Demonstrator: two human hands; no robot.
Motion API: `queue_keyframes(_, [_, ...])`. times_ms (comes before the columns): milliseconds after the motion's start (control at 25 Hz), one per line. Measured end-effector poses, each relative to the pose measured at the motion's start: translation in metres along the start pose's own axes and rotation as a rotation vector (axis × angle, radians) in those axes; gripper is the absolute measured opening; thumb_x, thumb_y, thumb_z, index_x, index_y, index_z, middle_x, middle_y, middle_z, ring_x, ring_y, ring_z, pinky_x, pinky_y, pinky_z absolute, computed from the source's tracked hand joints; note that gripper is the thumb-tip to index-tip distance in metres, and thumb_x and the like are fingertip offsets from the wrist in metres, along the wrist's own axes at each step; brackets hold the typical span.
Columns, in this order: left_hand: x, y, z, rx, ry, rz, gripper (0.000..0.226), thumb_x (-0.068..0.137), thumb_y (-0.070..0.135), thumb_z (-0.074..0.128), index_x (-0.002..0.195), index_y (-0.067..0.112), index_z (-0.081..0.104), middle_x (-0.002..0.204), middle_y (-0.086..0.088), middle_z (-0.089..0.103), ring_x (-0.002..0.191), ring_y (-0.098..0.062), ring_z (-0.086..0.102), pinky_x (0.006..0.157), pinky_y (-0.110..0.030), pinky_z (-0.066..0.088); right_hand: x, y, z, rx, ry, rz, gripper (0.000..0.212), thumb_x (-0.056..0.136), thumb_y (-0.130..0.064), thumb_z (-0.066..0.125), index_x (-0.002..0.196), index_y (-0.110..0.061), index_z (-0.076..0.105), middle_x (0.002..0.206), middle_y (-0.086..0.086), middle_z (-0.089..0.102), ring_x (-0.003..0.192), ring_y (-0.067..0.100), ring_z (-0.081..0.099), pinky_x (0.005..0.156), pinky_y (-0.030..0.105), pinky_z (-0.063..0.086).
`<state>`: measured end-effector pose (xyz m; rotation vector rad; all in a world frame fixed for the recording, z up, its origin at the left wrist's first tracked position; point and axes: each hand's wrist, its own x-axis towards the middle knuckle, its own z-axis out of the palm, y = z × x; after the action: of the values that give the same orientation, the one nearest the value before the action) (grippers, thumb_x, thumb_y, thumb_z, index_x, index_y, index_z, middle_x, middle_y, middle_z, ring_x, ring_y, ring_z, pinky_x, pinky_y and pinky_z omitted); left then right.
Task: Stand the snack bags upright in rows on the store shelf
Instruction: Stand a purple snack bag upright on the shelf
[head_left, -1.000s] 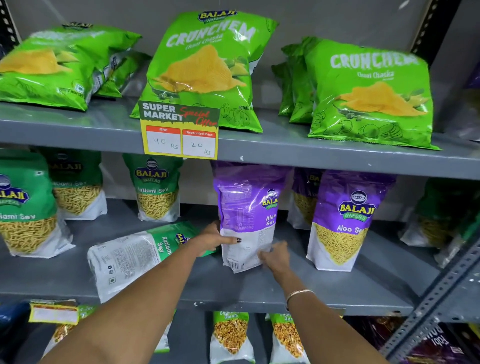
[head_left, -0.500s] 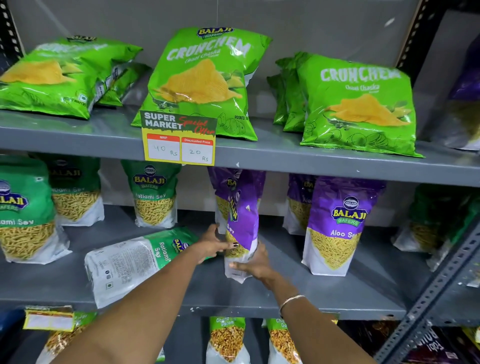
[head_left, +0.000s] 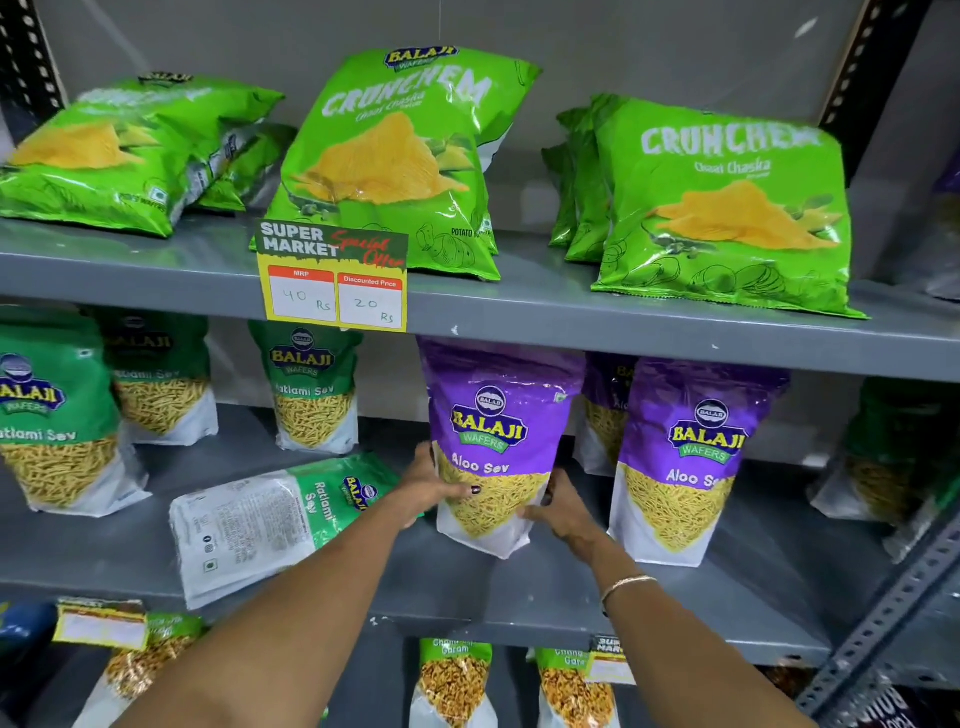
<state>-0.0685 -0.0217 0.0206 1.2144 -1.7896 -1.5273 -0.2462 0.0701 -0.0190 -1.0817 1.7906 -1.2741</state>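
Note:
A purple Aloo Sev bag (head_left: 493, 431) stands upright on the middle shelf (head_left: 519, 597), its front facing me. My left hand (head_left: 431, 488) grips its lower left side and my right hand (head_left: 563, 512) grips its lower right side. To its right stands a second purple Aloo Sev bag (head_left: 685, 467), with another purple bag (head_left: 602, 410) behind. Just left of my left arm a green Ratlami Sev bag (head_left: 270, 519) lies flat on the shelf, back side up. Upright green Ratlami Sev bags (head_left: 311, 389) stand further left.
The top shelf (head_left: 623, 322) carries green Crunchem bags (head_left: 727, 208), some leaning or lying, and a yellow price tag (head_left: 335, 280). Dark green bags (head_left: 893, 452) sit at the far right. A slotted metal upright (head_left: 883, 613) crosses the lower right. Bags (head_left: 452, 680) stand on the shelf below.
The purple bag was turned between my hands from back-facing, through edge-on, to front-facing, and now stands upright. Both hands stay on its lower sides.

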Motion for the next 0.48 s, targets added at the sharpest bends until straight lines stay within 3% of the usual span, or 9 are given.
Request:
queue_keyframes(80, [0.000,-0.003,0.000,0.010,0.046,-0.019,0.066,0.068,-0.008,0.073,0.121,0.006,0.035,0.126,-0.018,0.055,0.122,-0.032,0.051,0.103,-0.040,0.043,0.003,0.000,-0.005,0.075,-0.091,0.000,0.051,0.069,0.009,0.072,0.113,-0.005,0.049,0.111,0.012,0.065,0.094,0.014,0.066,0.080,0.025,0.057])
queue_keyframes(160, [0.000,-0.006,0.001,0.048,0.114,-0.037,0.058,0.066,-0.004,0.076,0.106,0.011,0.036,0.115,-0.014,0.058,0.117,-0.032,0.055,0.096,-0.036,0.046,0.006,0.002,-0.005,0.081,-0.192,-0.023,0.050,0.065,0.008,0.075,0.108,-0.008,0.055,0.106,0.011,0.068,0.091,0.015,0.070,0.069,0.016,0.057])
queue_keyframes(240, [-0.003,-0.007,0.005,0.110,0.173,-0.045,0.062,0.059,0.011,0.082,0.100,0.013,0.035,0.116,-0.012,0.059,0.112,-0.032,0.057,0.098,-0.041,0.047,0.013,0.007,-0.005,0.133,-0.190,-0.051,0.064,0.058,0.000,0.078,0.117,0.000,0.053,0.114,0.018,0.066,0.098,0.026,0.068,0.069,0.015,0.058])
queue_keyframes(320, [-0.002,-0.010,0.006,0.181,0.223,-0.064,0.072,0.047,0.030,0.085,0.099,0.016,0.036,0.119,-0.011,0.061,0.112,-0.031,0.057,0.099,-0.047,0.045,0.013,0.004,-0.005,0.119,-0.186,-0.073,0.072,0.054,-0.007,0.079,0.119,0.002,0.052,0.114,0.017,0.065,0.095,0.024,0.067,0.070,0.015,0.057])
queue_keyframes(400, [-0.005,-0.010,0.003,0.244,0.214,-0.052,0.076,0.048,0.032,0.086,0.105,0.014,0.038,0.123,-0.012,0.058,0.116,-0.031,0.054,0.101,-0.047,0.043,0.015,0.000,-0.007,0.066,-0.168,-0.020,0.078,0.048,-0.020,0.086,0.117,-0.001,0.055,0.115,0.016,0.067,0.101,0.028,0.066,0.080,0.025,0.057])
queue_keyframes(440, [-0.005,-0.010,-0.002,0.293,0.191,-0.024,0.079,0.053,0.030,0.086,0.113,0.011,0.039,0.128,-0.013,0.053,0.121,-0.033,0.049,0.103,-0.046,0.042,0.015,-0.003,-0.008,-0.016,-0.176,0.003,0.071,0.049,-0.026,0.087,0.111,-0.004,0.059,0.109,0.014,0.070,0.098,0.028,0.067,0.078,0.027,0.057])
queue_keyframes(480, [-0.007,-0.010,-0.012,0.355,0.156,-0.011,0.085,0.057,0.029,0.084,0.124,0.009,0.037,0.134,-0.015,0.047,0.126,-0.034,0.044,0.105,-0.045,0.040,0.011,-0.009,-0.009,-0.144,-0.196,0.051,0.053,0.058,-0.029,0.084,0.100,-0.006,0.062,0.094,0.010,0.072,0.084,0.025,0.069,0.065,0.023,0.057])
